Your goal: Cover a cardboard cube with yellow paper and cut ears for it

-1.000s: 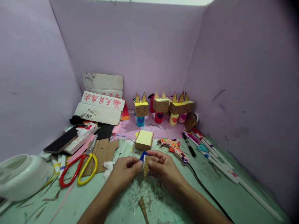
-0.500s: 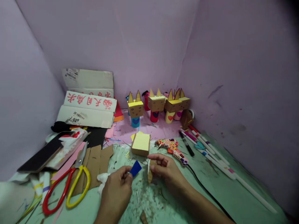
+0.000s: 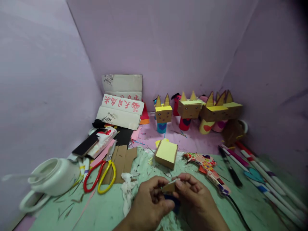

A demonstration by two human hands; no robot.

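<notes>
My left hand and my right hand meet low in the middle of the view, fingers pinched on a small brown cardboard piece. A bit of blue paper shows just under that piece, between the two hands. Just beyond the hands sits a cardboard block with a yellow top. A glue gun wrapped in patterned paper lies to the right of it.
Several cardboard figures with pointed ears stand along the back wall. Red and yellow scissors lie on cardboard scraps at the left, beside a white jug and a phone. Marker pens lie at the right. Purple walls enclose the table.
The hands, apart half a second ago with the blue paper in the left, have come together again on the cardboard piece. The view has swung left and the hands sit lower in it.
</notes>
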